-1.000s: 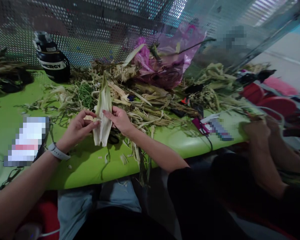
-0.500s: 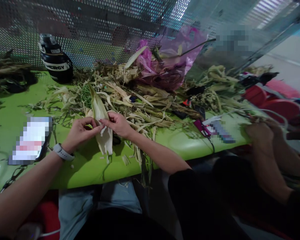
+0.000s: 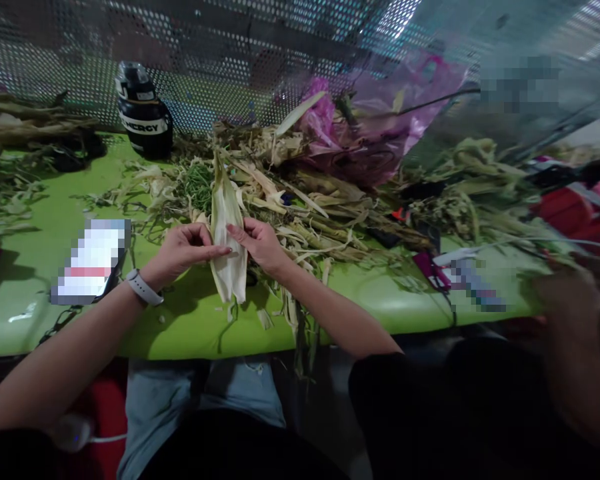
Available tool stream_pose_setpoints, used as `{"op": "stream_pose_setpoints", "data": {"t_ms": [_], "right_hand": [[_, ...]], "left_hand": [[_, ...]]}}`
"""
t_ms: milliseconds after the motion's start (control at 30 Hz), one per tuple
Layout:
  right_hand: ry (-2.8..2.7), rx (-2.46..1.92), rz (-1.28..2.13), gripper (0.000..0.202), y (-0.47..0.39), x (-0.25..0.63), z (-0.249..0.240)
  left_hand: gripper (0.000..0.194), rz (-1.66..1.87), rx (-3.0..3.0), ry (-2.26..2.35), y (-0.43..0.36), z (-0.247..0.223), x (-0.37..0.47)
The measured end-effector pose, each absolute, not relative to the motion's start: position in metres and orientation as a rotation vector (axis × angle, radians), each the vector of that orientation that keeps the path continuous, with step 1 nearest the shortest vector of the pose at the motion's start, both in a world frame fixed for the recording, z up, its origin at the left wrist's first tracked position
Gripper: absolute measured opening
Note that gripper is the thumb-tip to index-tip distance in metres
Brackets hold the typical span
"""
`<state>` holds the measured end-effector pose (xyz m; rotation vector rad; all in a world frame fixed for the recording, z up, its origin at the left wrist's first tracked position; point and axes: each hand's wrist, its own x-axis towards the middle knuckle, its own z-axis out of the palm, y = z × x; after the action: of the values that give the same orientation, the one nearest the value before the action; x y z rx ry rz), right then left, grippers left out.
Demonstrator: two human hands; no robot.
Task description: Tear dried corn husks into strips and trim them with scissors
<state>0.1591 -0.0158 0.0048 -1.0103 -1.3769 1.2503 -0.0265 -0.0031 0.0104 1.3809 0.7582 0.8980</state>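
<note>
A pale corn husk stands between my two hands, its narrow greenish tip pointing away and its broad, ragged end toward me. My left hand, with a white watch band at the wrist, pinches the husk from the left, thumb lying across its face. On the other side, my right hand grips the husk's right edge, thumb on the front and fingers behind. Loose dry husks and strips lie heaped just beyond, and a bundle of thin green strands is at the heap's left.
On the green table, a phone lies at left. A black bottle stands behind it. A pink plastic bag sits on the heap. At right are another phone and a co-worker's blurred hands. A perforated metal screen closes the back.
The camera view has swung left, so everything sits farther right. The husk's lower part looks flatter and more spread, and my left thumb reaches farther across it.
</note>
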Motion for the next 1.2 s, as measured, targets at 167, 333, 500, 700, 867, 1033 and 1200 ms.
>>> {"op": "stream_pose_setpoints", "data": {"t_ms": [167,333,500,700,867,1033,1200], "right_hand": [[-1.368,-0.986,1.263,0.046,-0.018,0.159,0.007],[-1.319,-0.967,1.309,0.045,-0.017,0.160,0.004],[-1.280,-1.014,1.291,0.048,-0.017,0.160,0.005],[-1.385,-1.033,1.199,0.047,-0.016,0.162,0.004],[-1.547,-1.101,1.047,0.044,-0.019,0.163,0.000],[-1.355,-1.055,1.242,0.047,-0.019,0.160,0.004],[-1.240,-1.074,1.340,0.051,-0.017,0.158,0.007]], "left_hand": [[0.042,0.863,1.347,0.751,-0.004,0.014,-0.024],[0.044,0.781,1.303,0.745,0.001,0.014,-0.027],[0.038,0.774,1.319,0.719,0.004,0.015,-0.031],[0.021,0.795,1.442,0.792,0.002,0.016,-0.032],[0.020,0.871,1.547,0.814,0.001,0.015,-0.030],[0.042,1.013,1.464,0.776,-0.002,0.013,-0.028],[0.015,1.022,1.537,0.755,-0.007,0.020,-0.028]]}}
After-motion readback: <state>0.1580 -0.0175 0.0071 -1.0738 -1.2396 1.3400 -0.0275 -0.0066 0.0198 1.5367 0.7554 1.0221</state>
